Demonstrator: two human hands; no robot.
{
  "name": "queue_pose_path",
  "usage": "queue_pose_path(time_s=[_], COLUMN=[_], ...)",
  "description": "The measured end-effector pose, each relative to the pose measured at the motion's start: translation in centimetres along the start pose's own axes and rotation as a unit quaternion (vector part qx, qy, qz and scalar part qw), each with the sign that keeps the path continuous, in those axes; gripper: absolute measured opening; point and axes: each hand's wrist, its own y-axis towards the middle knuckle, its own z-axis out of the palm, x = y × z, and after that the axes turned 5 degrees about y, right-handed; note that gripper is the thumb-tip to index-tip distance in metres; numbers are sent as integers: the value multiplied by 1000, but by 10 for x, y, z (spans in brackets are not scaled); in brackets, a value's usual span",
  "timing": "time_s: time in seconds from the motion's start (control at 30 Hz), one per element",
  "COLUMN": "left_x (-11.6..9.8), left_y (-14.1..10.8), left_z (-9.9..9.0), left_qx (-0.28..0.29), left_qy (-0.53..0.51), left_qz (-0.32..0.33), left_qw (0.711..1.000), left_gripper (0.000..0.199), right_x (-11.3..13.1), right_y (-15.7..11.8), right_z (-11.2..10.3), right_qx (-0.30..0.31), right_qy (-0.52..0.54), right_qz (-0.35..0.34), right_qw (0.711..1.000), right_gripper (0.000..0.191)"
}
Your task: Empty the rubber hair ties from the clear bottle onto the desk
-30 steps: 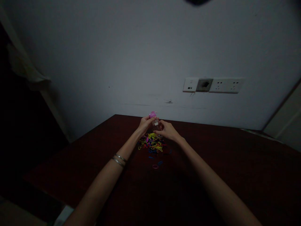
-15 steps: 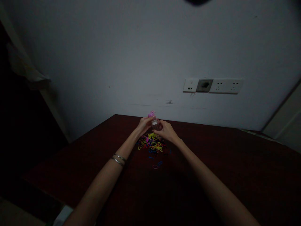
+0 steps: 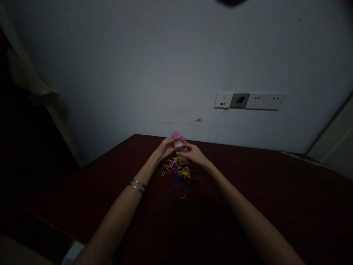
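A small clear bottle (image 3: 178, 145) with a pale label and a pink top (image 3: 175, 135) is held between my hands above the dark red table. My left hand (image 3: 165, 147) is closed round its upper part, close under the pink top. At the bottle's lower end, the fingers of my right hand (image 3: 195, 154) pinch it from the right side. Just below lies a loose pile of coloured rubber bands (image 3: 178, 171), yellow, blue, red and pink. What the bottle contains is too dim to make out.
A pink band (image 3: 182, 195) lies apart on the near side of the pile. Behind the dark red table (image 3: 248, 191) rises a grey wall (image 3: 165, 66) with a row of sockets (image 3: 249, 101). Something white (image 3: 74, 252) shows at the lower left, by the table's edge.
The bottle has shifted slightly left and its pink top now shows more clearly. My left hand has moved a little left with it, and the right hand's fingers stay at the lower end.
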Motion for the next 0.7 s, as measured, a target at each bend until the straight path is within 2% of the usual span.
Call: queue_pose_path(time_s=[0.13, 0.37, 0.53, 0.7], left_x=[-8, -10, -5, -8], left_y=[-3, -3, 0, 2], left_z=[1, 6, 4, -1], left_qx=[36, 55, 18, -47], left_qy=[-4, -1, 11, 31], left_qz=[-11, -28, 4, 59], left_qw=[999, 998, 1000, 997], left_gripper=[41, 44, 46, 45], right_x=[4, 8, 13, 3], right_y=[-1, -1, -2, 0], right_z=[-2, -6, -8, -9], right_qx=[21, 52, 56, 24], right_qy=[67, 132, 163, 173], right_qz=[5, -16, -3, 13], right_qw=[998, 990, 985, 985], right_gripper=[37, 32, 32, 40])
